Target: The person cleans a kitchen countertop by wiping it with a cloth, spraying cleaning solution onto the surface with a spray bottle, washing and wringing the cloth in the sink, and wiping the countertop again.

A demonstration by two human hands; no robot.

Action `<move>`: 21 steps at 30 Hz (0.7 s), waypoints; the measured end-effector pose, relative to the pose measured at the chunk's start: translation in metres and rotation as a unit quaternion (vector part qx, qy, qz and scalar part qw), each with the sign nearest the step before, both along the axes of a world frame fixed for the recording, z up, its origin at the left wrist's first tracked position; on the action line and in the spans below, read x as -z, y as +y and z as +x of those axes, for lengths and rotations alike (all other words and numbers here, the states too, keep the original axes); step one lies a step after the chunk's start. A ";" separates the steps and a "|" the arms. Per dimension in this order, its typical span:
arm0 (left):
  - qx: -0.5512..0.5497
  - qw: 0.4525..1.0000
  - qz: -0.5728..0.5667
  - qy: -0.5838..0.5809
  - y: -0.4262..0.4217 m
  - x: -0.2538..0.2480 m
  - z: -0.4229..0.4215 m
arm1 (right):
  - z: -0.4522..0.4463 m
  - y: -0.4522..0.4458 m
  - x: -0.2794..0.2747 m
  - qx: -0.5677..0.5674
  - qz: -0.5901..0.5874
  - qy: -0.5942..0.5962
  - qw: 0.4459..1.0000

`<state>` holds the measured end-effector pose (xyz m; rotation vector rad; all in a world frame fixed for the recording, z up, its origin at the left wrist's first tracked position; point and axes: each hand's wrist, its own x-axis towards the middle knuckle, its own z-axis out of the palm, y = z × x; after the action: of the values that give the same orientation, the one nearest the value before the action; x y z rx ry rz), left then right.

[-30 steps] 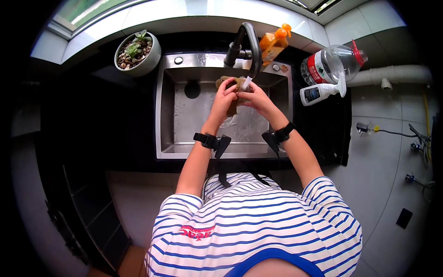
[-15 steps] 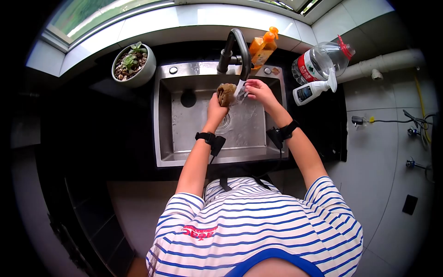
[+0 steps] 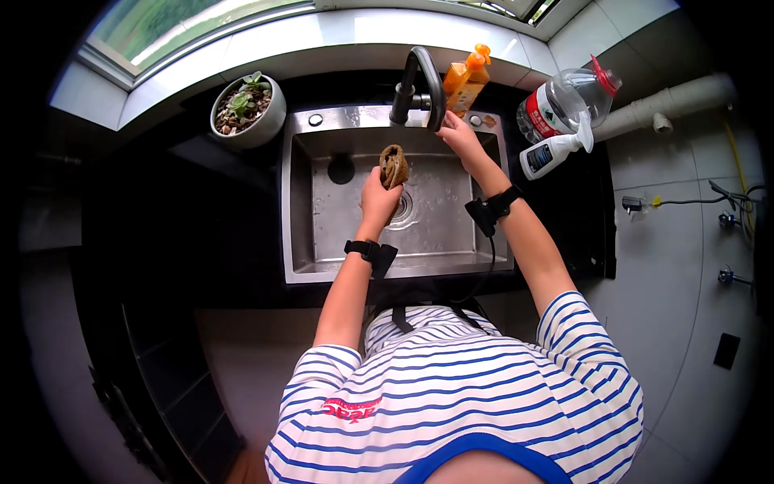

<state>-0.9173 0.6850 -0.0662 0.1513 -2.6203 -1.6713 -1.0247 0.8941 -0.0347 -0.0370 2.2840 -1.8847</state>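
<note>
A brown folded cloth (image 3: pixel 393 165), looking like a rag, is gripped upright in my left hand (image 3: pixel 379 200) over the sink. My right hand (image 3: pixel 458 139) is up at the black faucet (image 3: pixel 435 90), fingers bent and closed against it beside the spout; the spout partly hides the fingertips. Below both hands, the steel sink (image 3: pixel 435 242) is wet, with drops around its drain (image 3: pixel 401 208). No water stream shows under the spout.
An orange soap bottle (image 3: pixel 466 85) stands behind the faucet. To the right are a large clear plastic jug (image 3: pixel 568 101) and a white spray bottle (image 3: pixel 552 156). A potted succulent (image 3: pixel 248 109) sits left of the sink, below the window ledge (image 3: pixel 355 32).
My right hand has moved up from the water under the spout to the faucet. The water stream has stopped. My left hand has lowered slightly with the cloth, away from the spout.
</note>
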 end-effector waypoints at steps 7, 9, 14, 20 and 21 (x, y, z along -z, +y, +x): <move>0.062 0.977 -0.184 0.092 0.025 -0.002 0.023 | 0.097 -0.044 0.009 0.104 -0.340 -0.340 0.871; 0.112 0.965 -0.204 0.122 0.035 0.001 0.031 | 0.100 -0.049 0.023 0.091 -0.445 -0.328 0.828; 0.126 0.972 -0.156 0.121 0.045 0.005 0.052 | 0.109 -0.053 0.047 0.267 -0.342 -0.198 0.879; 0.095 0.993 0.070 -0.004 0.048 0.018 0.052 | 0.109 -0.061 0.069 0.364 -0.423 -0.229 0.798; 0.105 0.992 0.077 -0.001 0.048 0.018 0.052 | 0.112 -0.059 0.071 0.372 -0.417 -0.230 0.796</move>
<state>-0.8655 0.7332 -0.0840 -0.1252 -2.5854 -1.9369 -0.9125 0.8353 -0.1060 1.2019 1.0356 -2.6938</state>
